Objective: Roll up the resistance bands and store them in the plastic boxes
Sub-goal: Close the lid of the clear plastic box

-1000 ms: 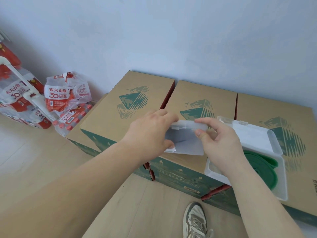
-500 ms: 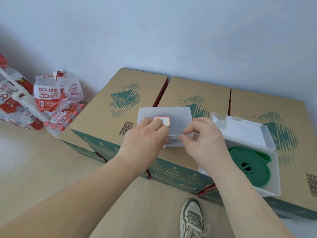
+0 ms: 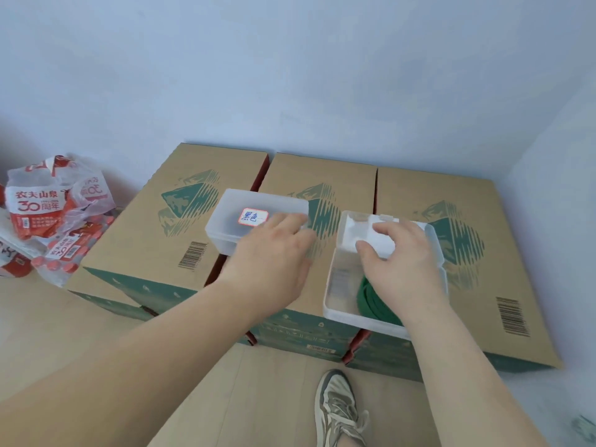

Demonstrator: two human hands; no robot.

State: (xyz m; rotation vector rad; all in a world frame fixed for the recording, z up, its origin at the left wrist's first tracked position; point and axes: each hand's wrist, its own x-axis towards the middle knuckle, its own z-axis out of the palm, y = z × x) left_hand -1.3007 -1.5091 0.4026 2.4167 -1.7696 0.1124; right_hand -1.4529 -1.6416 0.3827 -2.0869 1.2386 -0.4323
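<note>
A closed translucent plastic box [image 3: 232,217] with a red-edged label lies on the cardboard cartons [image 3: 138,250]. My left hand [image 3: 274,262] rests on its near right corner, fingers spread flat. To the right stands a second plastic box [image 3: 335,295], open, its lid [image 3: 351,227] tilted back. A rolled green resistance band [image 3: 371,301] lies inside, mostly hidden by my right wrist. My right hand [image 3: 400,262] pinches the lid's near edge between thumb and fingers.
Three cardboard cartons stand side by side against the blue wall. Shrink-wrapped packs of red-capped water bottles [image 3: 54,221] lie on the wooden floor at the left. My shoe [image 3: 338,411] is on the floor just in front of the cartons.
The labelled box, held closed in both hands before, now lies on the cartons further back. My right hand has left it and moved right onto the open box's lid.
</note>
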